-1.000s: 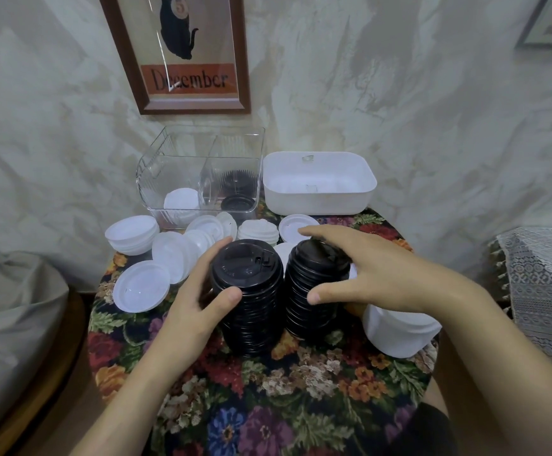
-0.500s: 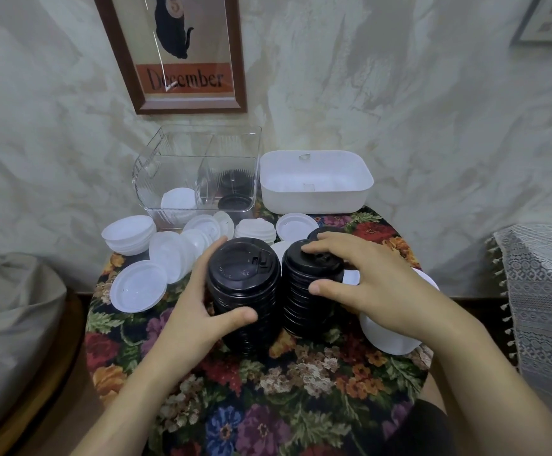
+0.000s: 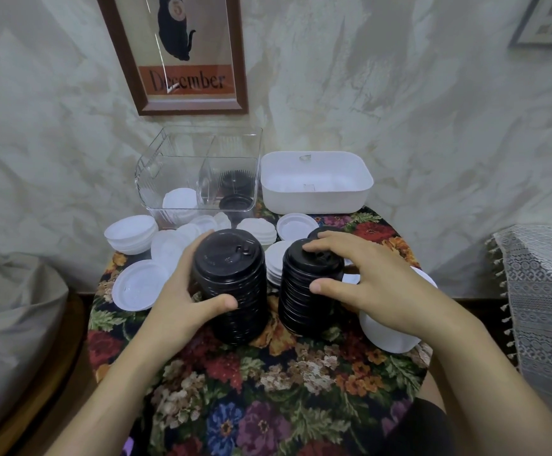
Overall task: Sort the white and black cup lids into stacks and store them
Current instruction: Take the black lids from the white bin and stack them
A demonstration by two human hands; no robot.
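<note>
Two tall stacks of black cup lids stand side by side on the floral table. My left hand [image 3: 182, 297] grips the left black stack [image 3: 231, 284], thumb in front and fingers behind. My right hand [image 3: 366, 284] grips the right black stack [image 3: 304, 291], fingers over its top and thumb on its side. White lids lie loose and in small stacks behind, such as a white lid [image 3: 139, 284] at the left and a white stack [image 3: 131, 233] beyond it. A white stack [image 3: 389, 337] sits under my right wrist.
A clear divided bin [image 3: 199, 172] at the back holds a few white lids on its left and black lids on its right. A white tub [image 3: 315, 182] stands beside it. The round table [image 3: 268, 390] has edges close on all sides; a lace-covered surface [image 3: 544, 291] is at right.
The two black stacks have drawn slightly apart, with a gap now between them. My right hand has shifted further over the top of the right stack.
</note>
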